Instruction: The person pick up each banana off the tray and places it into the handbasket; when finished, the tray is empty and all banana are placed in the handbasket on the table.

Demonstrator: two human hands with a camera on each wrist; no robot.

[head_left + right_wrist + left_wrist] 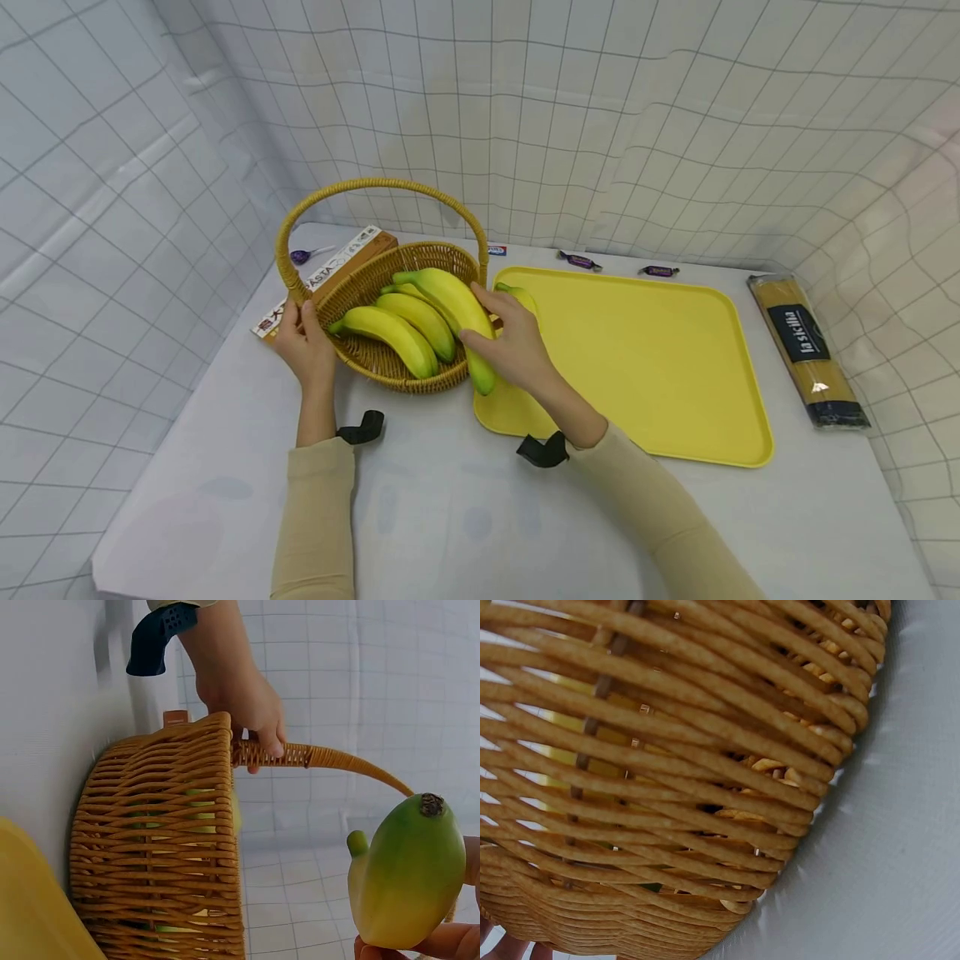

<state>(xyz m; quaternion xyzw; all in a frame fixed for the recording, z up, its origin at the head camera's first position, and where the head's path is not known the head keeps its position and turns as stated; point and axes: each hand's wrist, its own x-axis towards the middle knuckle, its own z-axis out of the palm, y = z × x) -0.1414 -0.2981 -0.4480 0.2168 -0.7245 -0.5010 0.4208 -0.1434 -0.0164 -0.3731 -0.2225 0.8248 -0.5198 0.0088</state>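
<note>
My right hand (513,346) curled round the bunch of bananas (427,321), which lay in the wicker basket (360,287) with one tip hanging over the rim onto the yellow tray (660,358). My left hand (303,342) gripped the base of the basket's handle (315,756), steadying it. I judged a firm grasp near the stems and a straight lift would clear the rim without tipping the basket.
</note>
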